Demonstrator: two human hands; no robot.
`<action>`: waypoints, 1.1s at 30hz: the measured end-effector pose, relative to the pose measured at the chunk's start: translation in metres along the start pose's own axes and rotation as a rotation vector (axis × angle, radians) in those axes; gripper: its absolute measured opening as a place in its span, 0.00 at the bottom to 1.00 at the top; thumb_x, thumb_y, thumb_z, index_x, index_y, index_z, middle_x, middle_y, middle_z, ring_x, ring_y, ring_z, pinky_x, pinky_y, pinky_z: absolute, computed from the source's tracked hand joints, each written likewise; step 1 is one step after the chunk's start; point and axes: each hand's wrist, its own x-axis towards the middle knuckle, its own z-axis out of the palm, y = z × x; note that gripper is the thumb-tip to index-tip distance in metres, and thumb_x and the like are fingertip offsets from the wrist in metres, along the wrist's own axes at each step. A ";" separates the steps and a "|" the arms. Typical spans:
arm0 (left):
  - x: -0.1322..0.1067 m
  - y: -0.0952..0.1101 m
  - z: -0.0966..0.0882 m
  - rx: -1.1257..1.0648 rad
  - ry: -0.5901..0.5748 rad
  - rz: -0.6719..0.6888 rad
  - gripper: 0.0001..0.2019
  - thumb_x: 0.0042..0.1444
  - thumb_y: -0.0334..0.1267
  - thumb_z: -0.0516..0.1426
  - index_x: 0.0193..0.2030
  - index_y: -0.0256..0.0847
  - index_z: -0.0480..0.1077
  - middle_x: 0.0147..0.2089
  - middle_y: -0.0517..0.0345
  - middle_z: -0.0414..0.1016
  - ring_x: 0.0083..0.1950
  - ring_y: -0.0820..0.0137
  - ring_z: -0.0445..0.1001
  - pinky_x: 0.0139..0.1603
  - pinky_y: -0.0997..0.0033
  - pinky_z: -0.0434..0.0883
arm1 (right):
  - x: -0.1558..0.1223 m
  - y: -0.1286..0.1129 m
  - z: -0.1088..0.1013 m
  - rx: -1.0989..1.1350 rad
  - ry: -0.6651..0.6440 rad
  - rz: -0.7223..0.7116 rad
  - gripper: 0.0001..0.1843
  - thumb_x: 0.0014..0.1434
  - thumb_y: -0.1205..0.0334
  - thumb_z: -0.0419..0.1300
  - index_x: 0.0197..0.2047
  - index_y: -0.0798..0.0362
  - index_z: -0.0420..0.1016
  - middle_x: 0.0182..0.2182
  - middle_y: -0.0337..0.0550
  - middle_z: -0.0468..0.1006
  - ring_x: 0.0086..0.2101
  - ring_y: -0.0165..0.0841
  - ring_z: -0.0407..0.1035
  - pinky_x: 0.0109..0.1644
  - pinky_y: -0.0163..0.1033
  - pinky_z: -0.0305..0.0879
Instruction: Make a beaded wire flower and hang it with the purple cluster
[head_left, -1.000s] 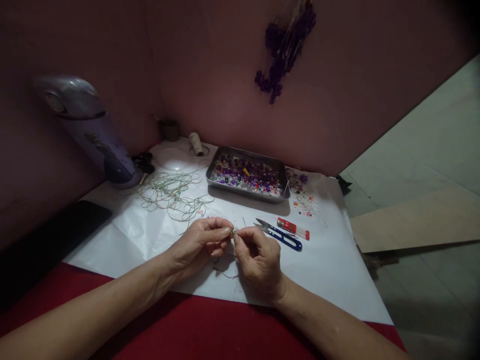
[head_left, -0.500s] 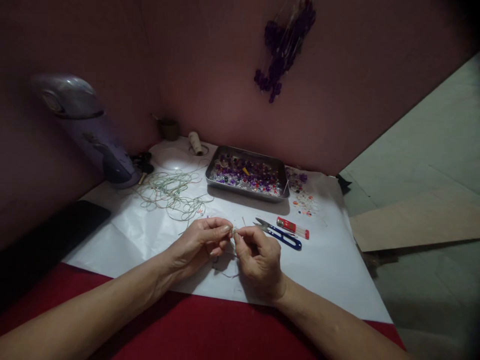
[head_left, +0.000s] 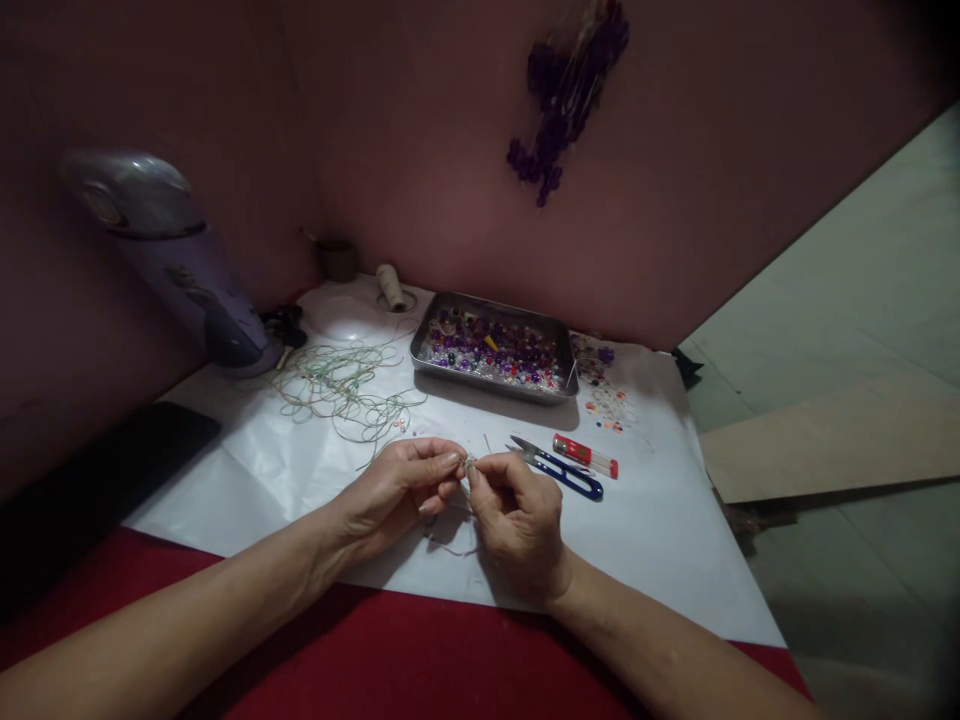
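Over the white sheet, my left hand and my right hand meet fingertip to fingertip. Each is closed in a pinch on a thin cord, whose loose end hangs down between them onto the sheet. Something small and pale, perhaps beads, shows at the fingertips but is too tiny to make out. Just right of my right hand lie dark blue thread snips and a red and clear lighter. A tangle of greenish cords spreads beyond my left hand.
A metal tray of mixed beads stands at the back, with loose beads on its right. A thread spool lies behind. On the left are a tall purple bottle and a dark flat object. Purple beaded strands hang on the wall.
Almost nothing differs. Both hands keep their pinch in the same place, with only a tiny shift at the fingertips.
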 end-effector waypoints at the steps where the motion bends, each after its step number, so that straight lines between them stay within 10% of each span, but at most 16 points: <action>1: 0.000 0.000 0.000 -0.001 -0.003 0.001 0.07 0.50 0.35 0.64 0.30 0.32 0.74 0.23 0.60 0.66 0.23 0.80 0.59 0.21 0.81 0.53 | 0.000 0.000 0.000 0.000 -0.002 0.002 0.02 0.58 0.69 0.58 0.34 0.54 0.71 0.17 0.33 0.69 0.17 0.24 0.57 0.23 0.32 0.54; 33: -0.002 0.001 -0.001 0.081 0.029 0.009 0.10 0.48 0.37 0.66 0.33 0.34 0.73 0.26 0.60 0.68 0.25 0.78 0.61 0.25 0.76 0.53 | 0.000 -0.001 -0.001 0.024 -0.052 0.039 0.03 0.59 0.67 0.56 0.34 0.54 0.71 0.19 0.36 0.72 0.18 0.26 0.62 0.24 0.33 0.58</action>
